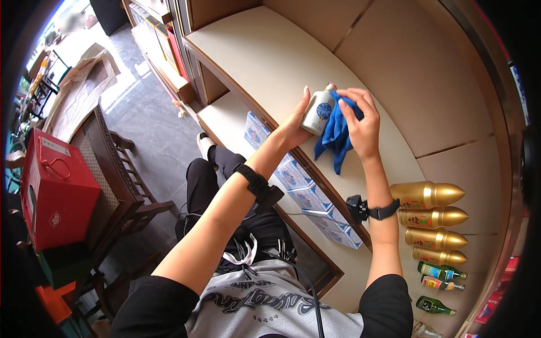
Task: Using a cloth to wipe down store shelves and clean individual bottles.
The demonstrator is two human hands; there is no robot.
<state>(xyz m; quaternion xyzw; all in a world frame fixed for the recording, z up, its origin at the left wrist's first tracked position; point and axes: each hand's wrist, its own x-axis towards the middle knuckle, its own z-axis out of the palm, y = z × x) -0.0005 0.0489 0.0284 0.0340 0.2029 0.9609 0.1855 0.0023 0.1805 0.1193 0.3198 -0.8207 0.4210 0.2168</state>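
Observation:
A white bottle point(315, 119) with a round blue emblem is tilted above the pale shelf, its neck pointing away from me. My left hand point(292, 128) is closed around its left side and base, thumb raised along the edge. In my right hand point(363, 121) is a blue cloth point(338, 135), pinched between bent fingers at the bottle's right side near the neck. The cloth's loose ends hang down toward the shelf and hide part of the bottle's right edge.
Gold bullet-shaped bottles point(433, 194) and small green bottles point(437, 305) line the shelf point(253, 50) at right. Blue-and-white boxes point(310, 197) sit on a lower shelf. To the left, a red box point(59, 186) rests on a dark wooden chair point(121, 180).

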